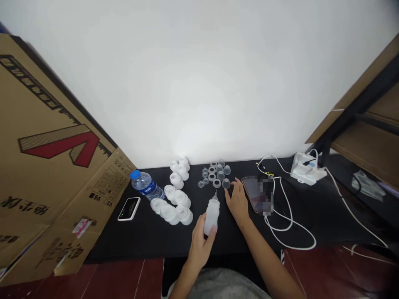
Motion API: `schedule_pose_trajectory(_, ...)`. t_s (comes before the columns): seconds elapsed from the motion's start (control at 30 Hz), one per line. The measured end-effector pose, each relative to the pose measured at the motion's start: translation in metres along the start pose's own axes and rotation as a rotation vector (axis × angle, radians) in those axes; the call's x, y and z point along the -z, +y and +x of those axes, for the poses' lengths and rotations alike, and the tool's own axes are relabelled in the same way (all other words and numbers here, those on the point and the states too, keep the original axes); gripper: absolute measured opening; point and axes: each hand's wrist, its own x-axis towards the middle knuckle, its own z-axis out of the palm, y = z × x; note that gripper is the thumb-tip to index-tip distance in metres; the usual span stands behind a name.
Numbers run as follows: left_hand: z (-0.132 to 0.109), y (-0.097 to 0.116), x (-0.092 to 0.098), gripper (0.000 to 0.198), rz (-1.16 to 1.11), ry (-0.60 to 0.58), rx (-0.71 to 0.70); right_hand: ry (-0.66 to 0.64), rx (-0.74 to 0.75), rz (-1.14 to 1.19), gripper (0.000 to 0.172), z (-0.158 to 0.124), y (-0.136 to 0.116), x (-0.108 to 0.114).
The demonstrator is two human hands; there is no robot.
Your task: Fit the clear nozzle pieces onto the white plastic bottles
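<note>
My left hand (pixel 201 243) is wrapped round a small white squeeze bottle (pixel 212 212) with a pointed nozzle, held upright above the black table (pixel 149 236). My right hand (pixel 237 201) lies on the table with its fingers stretched toward a cluster of small clear caps and rings (pixel 215 174); the fingertips are at the nearest cap (pixel 226 183). Left of the held bottle lies a heap of several more white bottles (pixel 176 199).
A water bottle with a blue cap (pixel 146 185) lies at the left, with a small white device (pixel 129 208) in front of it. A phone (pixel 258 193), white cables (pixel 288 218) and a white charger block (pixel 307 168) are at the right. Large cardboard boxes (pixel 46 166) stand at the left.
</note>
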Motion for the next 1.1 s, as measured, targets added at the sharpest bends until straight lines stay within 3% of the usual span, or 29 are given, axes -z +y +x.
schedule_pose_trajectory(0.13,-0.008,-0.007,0.000,0.062,-0.162,0.010,0.094,-0.066,0.043,-0.048,0.046,0.010,-0.002,0.000)
schedule_pose_trajectory(0.23,-0.005,-0.008,-0.001,0.067,-0.201,0.023,0.124,-0.103,0.049,0.003,0.041,0.007,-0.001,0.000)
schedule_pose_trajectory(0.33,-0.004,-0.008,-0.001,0.069,-0.198,0.021,0.129,-0.081,-0.057,0.220,0.036,0.001,0.005,0.002)
schedule_pose_trajectory(0.47,-0.005,-0.010,0.001,0.070,-0.178,0.000,0.113,-0.002,-0.326,0.676,0.045,0.002,0.009,0.005)
schedule_pose_trajectory(0.53,-0.006,-0.012,0.001,0.071,-0.168,-0.004,0.107,-0.016,-0.369,0.897,0.042,0.004,0.006,0.007)
schedule_pose_trajectory(0.67,-0.005,-0.011,0.001,0.075,-0.151,-0.001,0.108,-0.160,-0.303,1.113,0.040,0.004,-0.006,0.010)
schedule_pose_trajectory(0.8,-0.003,-0.006,0.002,0.077,-0.133,-0.012,0.128,-0.282,-0.218,1.114,0.039,-0.004,-0.011,0.012)
schedule_pose_trajectory(1.1,-0.002,-0.001,0.002,0.071,-0.089,-0.024,0.107,-0.266,-0.092,1.009,0.041,-0.003,-0.013,0.022)
